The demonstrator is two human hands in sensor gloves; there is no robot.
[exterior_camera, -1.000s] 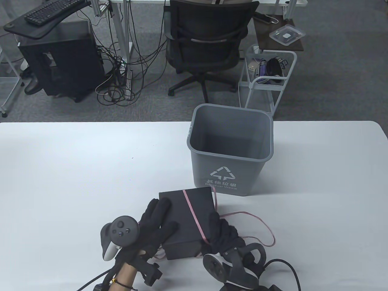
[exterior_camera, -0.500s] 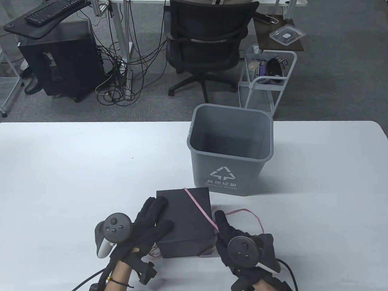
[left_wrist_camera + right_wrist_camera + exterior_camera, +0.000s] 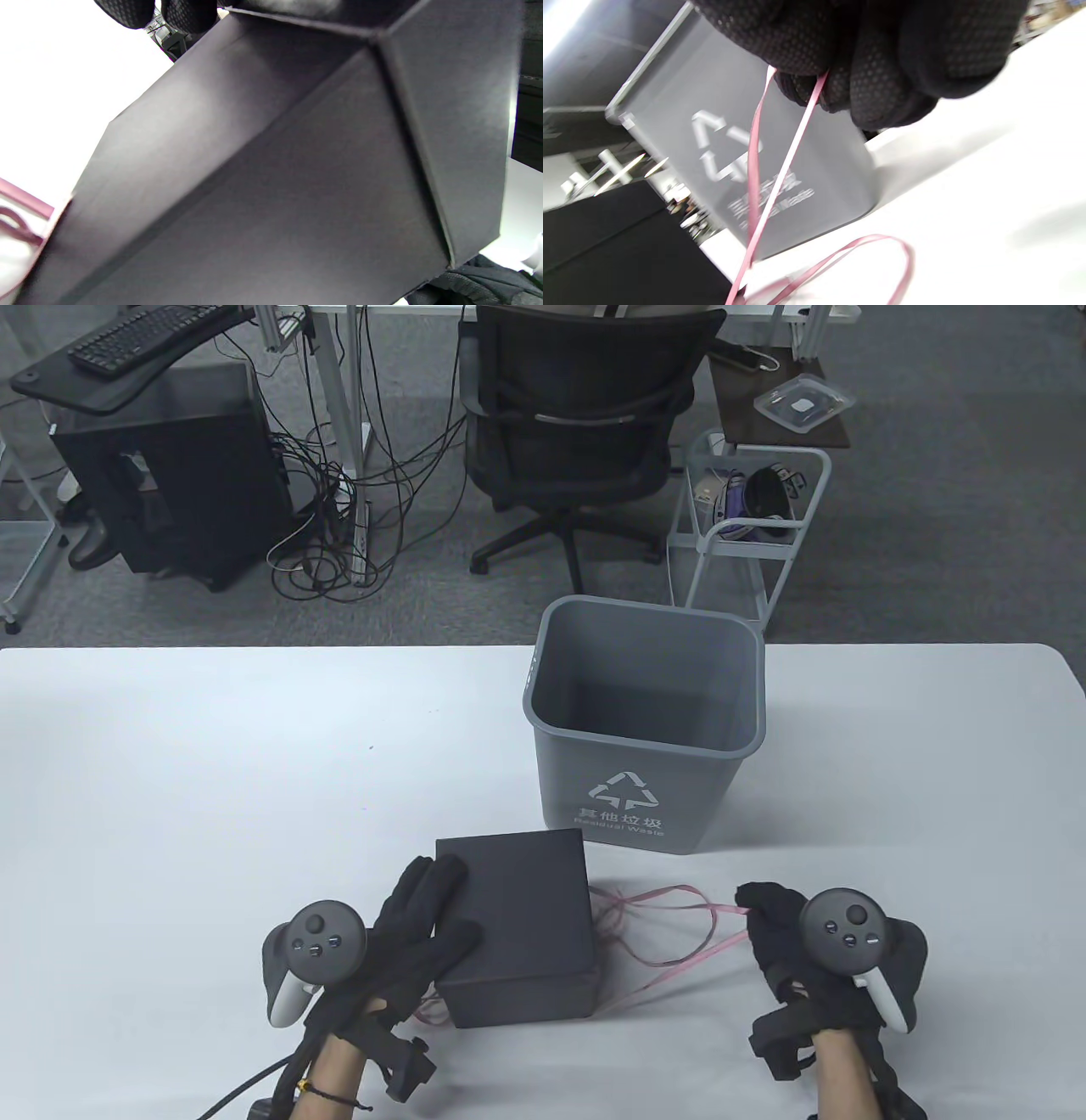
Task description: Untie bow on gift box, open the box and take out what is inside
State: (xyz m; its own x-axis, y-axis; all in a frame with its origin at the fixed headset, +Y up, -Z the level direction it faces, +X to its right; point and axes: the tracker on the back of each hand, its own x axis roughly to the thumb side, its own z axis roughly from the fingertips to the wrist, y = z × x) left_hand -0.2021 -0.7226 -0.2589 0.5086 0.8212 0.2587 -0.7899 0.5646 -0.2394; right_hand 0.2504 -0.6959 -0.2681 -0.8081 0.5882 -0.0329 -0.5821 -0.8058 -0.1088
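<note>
A black gift box [image 3: 513, 925] sits on the white table [image 3: 212, 780] near the front edge, its lid on and no ribbon across the top. My left hand [image 3: 437, 908] lies flat on the lid's left part, fingers straight. In the left wrist view the box [image 3: 271, 169] fills the frame below my fingertips [image 3: 186, 12]. A thin pink ribbon [image 3: 679, 933] trails from the box's right side to my right hand [image 3: 758, 906], which pinches it. In the right wrist view, gloved fingers [image 3: 865, 55] grip two ribbon strands [image 3: 780, 178]. The box's contents are hidden.
A grey waste bin [image 3: 645, 729] stands open right behind the box, and shows in the right wrist view as the bin [image 3: 721, 140] with a recycling mark. Beyond the table's far edge are an office chair [image 3: 577, 432] and a wire cart [image 3: 747, 526].
My right hand has swung out to the right, away from the box, drawing the ribbon off the lid. The left hand has stayed on the lid.
</note>
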